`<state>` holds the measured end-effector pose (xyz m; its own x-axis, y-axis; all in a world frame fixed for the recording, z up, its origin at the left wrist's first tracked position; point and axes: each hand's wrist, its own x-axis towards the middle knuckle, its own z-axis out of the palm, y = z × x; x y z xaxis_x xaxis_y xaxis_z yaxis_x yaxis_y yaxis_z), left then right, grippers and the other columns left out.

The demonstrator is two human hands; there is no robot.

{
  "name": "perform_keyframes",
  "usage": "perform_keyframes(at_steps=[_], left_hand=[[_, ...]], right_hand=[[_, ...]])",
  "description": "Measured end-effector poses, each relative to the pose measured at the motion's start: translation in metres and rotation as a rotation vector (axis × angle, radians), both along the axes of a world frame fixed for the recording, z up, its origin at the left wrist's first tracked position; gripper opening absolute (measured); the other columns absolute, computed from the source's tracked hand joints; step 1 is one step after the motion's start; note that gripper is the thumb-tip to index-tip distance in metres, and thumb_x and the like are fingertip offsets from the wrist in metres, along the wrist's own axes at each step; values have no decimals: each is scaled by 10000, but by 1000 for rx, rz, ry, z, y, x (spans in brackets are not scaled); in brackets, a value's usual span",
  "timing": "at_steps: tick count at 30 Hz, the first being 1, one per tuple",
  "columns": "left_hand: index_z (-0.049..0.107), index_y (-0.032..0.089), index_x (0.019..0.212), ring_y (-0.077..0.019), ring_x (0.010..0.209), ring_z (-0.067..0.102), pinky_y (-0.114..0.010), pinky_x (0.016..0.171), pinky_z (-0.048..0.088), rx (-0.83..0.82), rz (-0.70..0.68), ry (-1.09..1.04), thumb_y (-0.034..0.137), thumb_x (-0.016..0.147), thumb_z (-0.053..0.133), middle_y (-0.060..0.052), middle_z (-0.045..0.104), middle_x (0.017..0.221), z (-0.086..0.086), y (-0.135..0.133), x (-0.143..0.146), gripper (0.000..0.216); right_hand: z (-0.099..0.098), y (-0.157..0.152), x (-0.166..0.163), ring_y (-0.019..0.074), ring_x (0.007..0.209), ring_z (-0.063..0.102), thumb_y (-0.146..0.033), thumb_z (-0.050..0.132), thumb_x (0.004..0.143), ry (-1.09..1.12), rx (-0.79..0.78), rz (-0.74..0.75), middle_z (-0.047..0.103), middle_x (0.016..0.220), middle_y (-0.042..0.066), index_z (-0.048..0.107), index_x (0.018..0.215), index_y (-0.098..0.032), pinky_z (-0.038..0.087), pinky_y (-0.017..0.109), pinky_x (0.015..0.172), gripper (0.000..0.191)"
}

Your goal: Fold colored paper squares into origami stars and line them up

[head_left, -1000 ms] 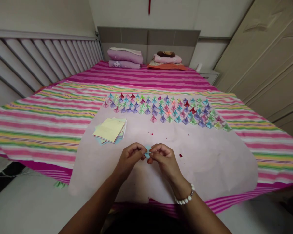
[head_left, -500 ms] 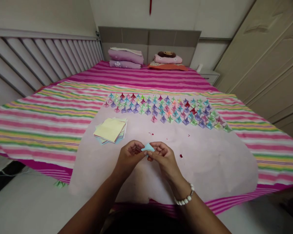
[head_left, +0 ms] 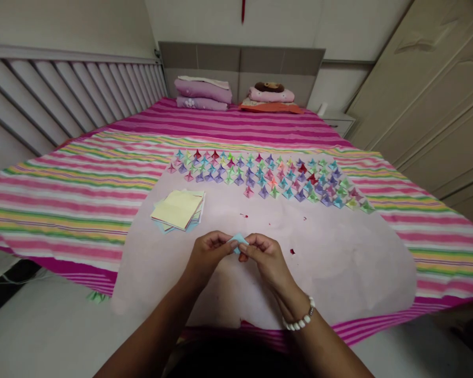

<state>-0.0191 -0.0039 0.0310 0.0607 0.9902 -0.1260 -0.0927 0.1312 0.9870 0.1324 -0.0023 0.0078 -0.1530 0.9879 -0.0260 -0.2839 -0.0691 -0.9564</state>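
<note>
A small folded light-blue origami paper [head_left: 239, 239] is held between both hands, above the pale sheet [head_left: 331, 273] spread on the bed. My left hand [head_left: 211, 253] pinches its left side between thumb and fingers. On the other side my right hand [head_left: 265, 254], below a wrist with a white bead bracelet, grips it the same way. The thumbs nearly meet in front of the paper and cover part of it. To the left lies a stack of square paper [head_left: 177, 210], pale yellow on top.
Rows of small folded paper pieces [head_left: 262, 191] in many colours cross the sheet's far side. Dark red paper scraps [head_left: 292, 251] lie right of my hands. Folded bedding [head_left: 203, 94] sits by the headboard [head_left: 240, 58]; a white railing [head_left: 90, 84] runs along the left.
The light-blue paper has turned and now looks more like a diamond. My left fingers have straightened somewhat and closed in on its left edge; both hands stay in nearly the same place.
</note>
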Motion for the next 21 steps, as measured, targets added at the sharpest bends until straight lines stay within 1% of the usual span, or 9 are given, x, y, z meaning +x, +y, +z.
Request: perform_keyframes(at_steps=[3, 6, 7, 8, 10, 12, 16, 21], left_hand=[[711, 156, 741, -140, 633, 610, -247, 578, 484, 47, 17, -5, 307, 666, 755, -12, 679, 654, -6, 3, -2, 174], [718, 173, 944, -139, 672, 616, -254, 639, 491, 129, 14, 15, 273, 704, 726, -2, 671, 684, -9, 5, -5, 260], [713, 182, 979, -139, 692, 617, -255, 659, 491, 172, 8, 37, 264, 722, 711, -3, 671, 709, -9, 5, -6, 269], [716, 190, 980, -140, 718, 615, -255, 679, 488, 222, -7, 72, 258, 742, 694, -10, 671, 742, -9, 5, -6, 249], [736, 196, 922, -143, 762, 604, -252, 697, 481, 317, -55, 166, 251, 770, 669, -30, 664, 809, -7, 4, -8, 175], [749, 202, 891, -148, 775, 592, -245, 675, 478, 361, -99, 248, 247, 777, 664, -40, 647, 831, -4, 2, -8, 149], [745, 220, 949, -158, 775, 587, -232, 610, 489, 341, -115, 315, 255, 770, 677, -40, 629, 823, -1, 0, -8, 194], [731, 231, 996, -163, 764, 593, -229, 581, 492, 356, -95, 377, 251, 750, 698, -44, 652, 846, -2, -1, -7, 249]], right_hand=[[-1, 0, 0, 124, 542, 554, -323, 739, 703, 9, 18, -16, 646, 560, -7, 694, 682, -180, 445, 259, 583, 151], [-4, 1, -1, 119, 546, 562, -306, 754, 690, 45, 9, -65, 649, 574, -11, 702, 709, -180, 452, 256, 587, 137], [-5, 1, -1, 116, 543, 566, -299, 767, 676, 50, 3, -81, 653, 578, -12, 702, 711, -179, 453, 253, 583, 141], [-6, 2, -1, 113, 541, 570, -291, 782, 660, 50, -1, -90, 658, 581, -11, 701, 710, -177, 455, 248, 577, 148], [-8, 2, -1, 106, 538, 580, -276, 809, 631, 57, 3, -96, 663, 584, -12, 691, 710, -173, 459, 237, 568, 175], [-7, 3, 0, 104, 543, 598, -265, 835, 597, 94, 5, -98, 670, 607, -20, 672, 740, -177, 475, 233, 569, 234], [-3, 2, 1, 121, 534, 633, -262, 866, 550, 130, -5, -125, 687, 656, -27, 613, 816, -193, 518, 258, 564, 373], [3, -1, 3, 136, 539, 650, -282, 867, 558, 61, 49, -158, 684, 647, -23, 584, 816, -201, 541, 272, 564, 391]])
